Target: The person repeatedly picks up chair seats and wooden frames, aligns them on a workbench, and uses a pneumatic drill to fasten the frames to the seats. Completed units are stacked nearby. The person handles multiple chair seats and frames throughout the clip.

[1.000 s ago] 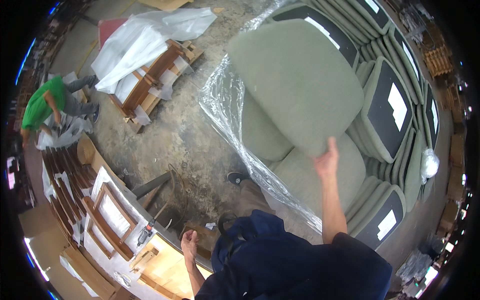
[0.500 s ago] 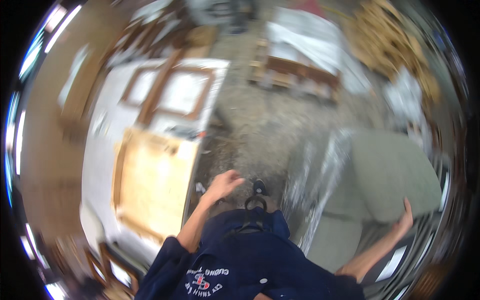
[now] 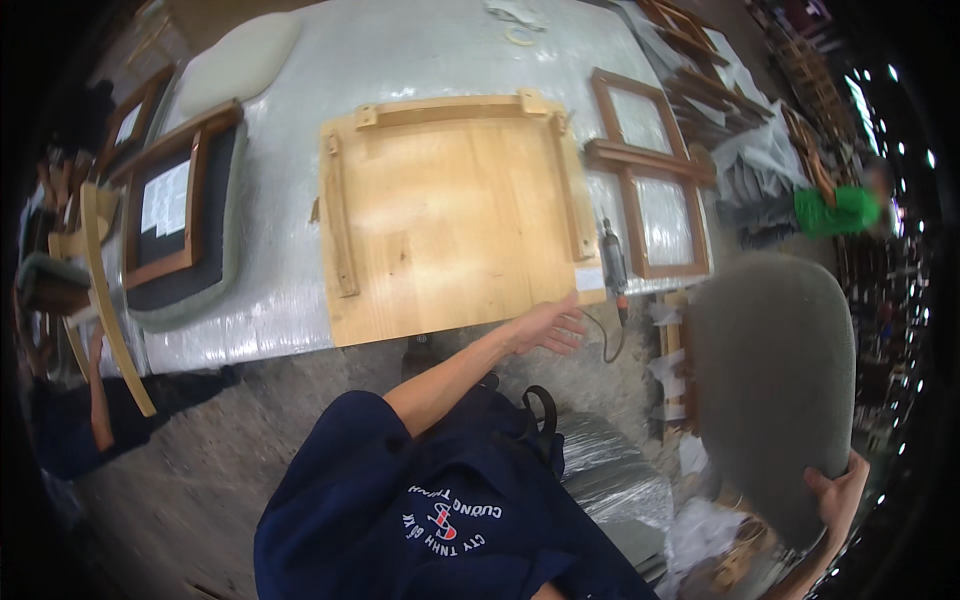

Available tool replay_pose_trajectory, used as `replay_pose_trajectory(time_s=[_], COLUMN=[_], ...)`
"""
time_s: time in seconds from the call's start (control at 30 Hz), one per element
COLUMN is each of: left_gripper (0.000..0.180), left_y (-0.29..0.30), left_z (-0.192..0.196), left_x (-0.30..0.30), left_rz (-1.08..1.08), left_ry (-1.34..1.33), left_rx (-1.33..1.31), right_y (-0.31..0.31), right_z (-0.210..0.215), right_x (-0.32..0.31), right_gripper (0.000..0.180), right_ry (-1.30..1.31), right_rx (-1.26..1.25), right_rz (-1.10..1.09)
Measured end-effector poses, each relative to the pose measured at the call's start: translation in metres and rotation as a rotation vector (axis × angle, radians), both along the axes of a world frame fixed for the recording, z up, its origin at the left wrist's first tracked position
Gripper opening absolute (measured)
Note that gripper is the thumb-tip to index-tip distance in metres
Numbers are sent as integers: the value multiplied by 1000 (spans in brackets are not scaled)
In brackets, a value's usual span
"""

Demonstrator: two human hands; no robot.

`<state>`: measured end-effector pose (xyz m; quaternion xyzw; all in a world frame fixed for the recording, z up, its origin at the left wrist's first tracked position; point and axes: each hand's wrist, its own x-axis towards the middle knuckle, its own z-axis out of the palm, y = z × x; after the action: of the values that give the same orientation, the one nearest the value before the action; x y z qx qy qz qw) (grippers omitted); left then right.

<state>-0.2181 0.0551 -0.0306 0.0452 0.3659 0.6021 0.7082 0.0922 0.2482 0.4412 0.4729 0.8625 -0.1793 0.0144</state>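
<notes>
My right hand (image 3: pixel 838 490) grips the lower edge of a grey upholstered seat cushion (image 3: pixel 775 390), thumb on the face toward me. The cushion stands up on the right, raised off the stack. My left hand (image 3: pixel 550 328) is open and holds nothing, its fingers spread at the front edge of a pale wooden panel (image 3: pixel 450 250). That panel lies on the wrapped table (image 3: pixel 270 310), with wooden strips along three sides. To the right of the panel rests a corded power tool (image 3: pixel 614 262).
Brown wooden frames (image 3: pixel 665 230) lie at the table's right. On its left are a framed grey cushion (image 3: pixel 190 220) and a cream cushion (image 3: pixel 240 65). Plastic-wrapped cushions (image 3: pixel 610 470) are low beside me. A co-worker in green (image 3: pixel 840 210) stands far right; another person's arm (image 3: pixel 98 390) shows left.
My view has swung left, bringing the table in front of me. My right hand has lifted the grey cushion from the stack. My left hand has come to the panel's front edge.
</notes>
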Motion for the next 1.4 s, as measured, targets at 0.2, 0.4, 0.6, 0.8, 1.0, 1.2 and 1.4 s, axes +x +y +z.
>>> replay_pose_trajectory(time_s=[0.2,0.4,0.6,0.8,1.0,1.2,1.4], left_gripper=[107,74,43,34,34,57,84], left_y=[-102,-247,-279,-275,-302,-284,-277], left_z=[33,28,-4,-24,20,38,-21], left_x=[-117,-174,-106,-40,-65,-46,-37], left_rz=[560,1121,1109,1033,910,622,396], left_ry=[-465,-261,-150,-344,-101,12,121], left_rx=[198,579,-168,-275,-134,-271,-611], right_y=[-31,-22,-10,-59,-66,-17,-47], right_z=[-59,-195,-375,-457,-412,-430,-490], right_x=[-164,-255,-285,-259,-271,-293,-327], right_gripper=[45,55,69,106,58,59,73], right_ry=[189,169,557,182,363,150,13], right_rx=[156,393,-299,-527,-481,-180,252], right_rz=[736,1043,42,-283,-212,19,179])
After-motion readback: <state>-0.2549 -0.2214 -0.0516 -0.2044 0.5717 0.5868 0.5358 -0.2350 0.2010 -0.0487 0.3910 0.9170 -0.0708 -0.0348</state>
